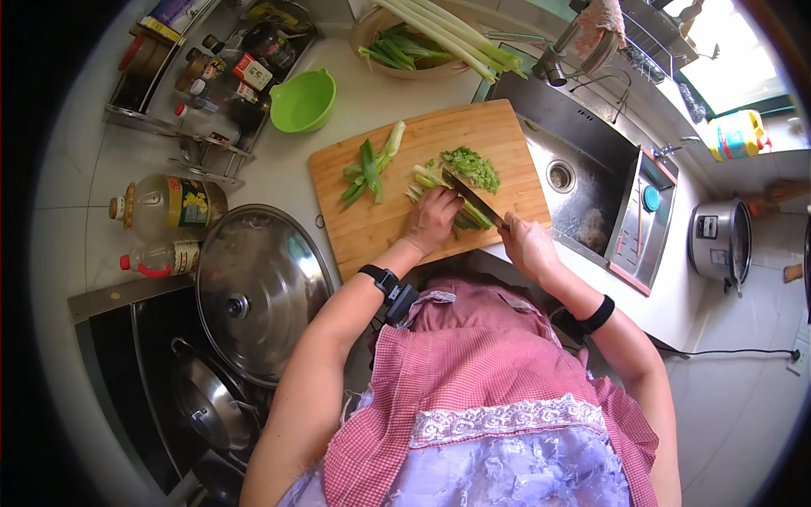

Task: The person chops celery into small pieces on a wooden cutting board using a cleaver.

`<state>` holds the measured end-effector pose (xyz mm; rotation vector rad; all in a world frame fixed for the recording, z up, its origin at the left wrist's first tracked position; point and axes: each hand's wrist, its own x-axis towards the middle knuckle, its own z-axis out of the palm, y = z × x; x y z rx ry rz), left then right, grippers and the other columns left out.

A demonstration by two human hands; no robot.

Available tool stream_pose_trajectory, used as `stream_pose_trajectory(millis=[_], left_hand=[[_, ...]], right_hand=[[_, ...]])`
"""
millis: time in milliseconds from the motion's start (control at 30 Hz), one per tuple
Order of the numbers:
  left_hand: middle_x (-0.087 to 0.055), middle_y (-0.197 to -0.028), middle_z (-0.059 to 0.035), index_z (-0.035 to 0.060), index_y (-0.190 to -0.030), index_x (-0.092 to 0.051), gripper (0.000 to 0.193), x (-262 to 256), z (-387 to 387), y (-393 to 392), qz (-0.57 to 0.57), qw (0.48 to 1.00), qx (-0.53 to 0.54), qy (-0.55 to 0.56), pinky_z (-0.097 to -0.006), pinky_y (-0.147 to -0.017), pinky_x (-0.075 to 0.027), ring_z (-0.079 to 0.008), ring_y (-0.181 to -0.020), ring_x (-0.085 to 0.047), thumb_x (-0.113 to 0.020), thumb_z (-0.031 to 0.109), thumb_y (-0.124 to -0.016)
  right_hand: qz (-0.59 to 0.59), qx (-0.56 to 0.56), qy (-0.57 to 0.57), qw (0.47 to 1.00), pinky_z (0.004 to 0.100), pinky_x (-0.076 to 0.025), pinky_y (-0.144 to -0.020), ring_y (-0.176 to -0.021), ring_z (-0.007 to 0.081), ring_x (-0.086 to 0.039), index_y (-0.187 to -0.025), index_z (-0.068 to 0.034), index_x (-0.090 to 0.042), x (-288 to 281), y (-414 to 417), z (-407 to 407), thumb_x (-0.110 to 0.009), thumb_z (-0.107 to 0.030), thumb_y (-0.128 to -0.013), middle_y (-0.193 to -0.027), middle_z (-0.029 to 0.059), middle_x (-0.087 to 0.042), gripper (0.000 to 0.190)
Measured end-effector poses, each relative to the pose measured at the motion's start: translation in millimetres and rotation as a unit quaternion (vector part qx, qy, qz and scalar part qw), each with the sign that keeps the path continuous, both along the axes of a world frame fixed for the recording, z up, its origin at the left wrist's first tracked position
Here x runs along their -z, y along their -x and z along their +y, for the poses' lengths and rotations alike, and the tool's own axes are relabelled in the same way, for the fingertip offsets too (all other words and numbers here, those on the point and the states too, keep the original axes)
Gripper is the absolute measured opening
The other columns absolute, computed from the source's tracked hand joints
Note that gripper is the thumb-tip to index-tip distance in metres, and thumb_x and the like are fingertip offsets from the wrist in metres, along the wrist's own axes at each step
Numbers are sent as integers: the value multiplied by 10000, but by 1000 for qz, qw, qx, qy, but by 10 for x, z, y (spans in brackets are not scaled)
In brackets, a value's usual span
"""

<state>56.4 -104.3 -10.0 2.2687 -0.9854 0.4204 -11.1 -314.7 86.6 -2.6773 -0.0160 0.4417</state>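
Note:
A wooden cutting board [361, 234] lies on the counter, its right side reaching over the sink's edge. My right hand [529, 246] grips the handle of a kitchen knife [475, 198], whose blade rests at the cut end of a bunch of green onion stalks [426, 177]. Against those stalks my left hand [435, 218] presses with bent fingers, just left of the blade. Chopped green onion [472, 168] is heaped beyond the knife. Farther left on the board is a separate bundle of green onion pieces [370, 168].
A green plastic bowl [303, 101] and a basket [374, 19] with long green onions stand behind the board. The steel sink [570, 203] is at right. At left are a large pot lid [263, 291], an oil bottle [171, 206] and a rack of bottles [177, 130].

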Motion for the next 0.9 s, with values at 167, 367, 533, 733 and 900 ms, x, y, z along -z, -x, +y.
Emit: stream_pose_trajectory(millis=[167, 367, 533, 733, 900], left_hand=[[-642, -1038, -91, 50, -963, -681, 206, -15, 13, -28, 24, 1000, 2, -14, -392, -886, -504, -283, -1029, -584, -629, 53, -763], [-650, -1047, -82, 51, -973, -689, 220, 19, 48, -2, 17, 1000, -7, -23, -386, -885, -509, -276, -1027, -589, -642, 54, -758], [-656, -1033, -82, 49, -992, -696, 232, 19, 28, -3, 9, 1000, -5, -4, -385, -868, -519, -276, -1007, -599, -645, 55, -766], [-655, -1032, -78, 51, -977, -701, 215, 6, 26, -14, 6, 1000, -7, -8, -381, -870, -518, -276, -1012, -593, -653, 54, -767], [-633, -1011, -59, 58, -988, -696, 238, -8, 29, -17, 21, 1000, -7, -13, -376, -875, -508, -266, -994, -577, -630, 81, -760]], right_hand=[[-18, 0, -19, 1000, 562, -493, -689, -753, 472, -639, -925, -17, -542, 116, 11, -5, -572, -201, -943, -762, 262, -650, 187], [-1, 4, -45, 999, 552, -496, -695, -755, 473, -637, -907, -11, -574, 91, -49, -4, -579, -196, -937, -770, 267, -652, 188], [14, -6, -39, 999, 545, -502, -698, -764, 472, -640, -901, -10, -588, 84, -88, -4, -583, -191, -934, -767, 277, -650, 184], [31, 4, -31, 999, 538, -506, -701, -752, 466, -646, -900, -1, -611, 107, -100, 66, -587, -189, -935, -761, 270, -653, 192], [53, -15, -5, 998, 544, -505, -691, -785, 478, -638, -913, 3, -593, 136, -162, 41, -582, -187, -943, -782, 285, -649, 193]])
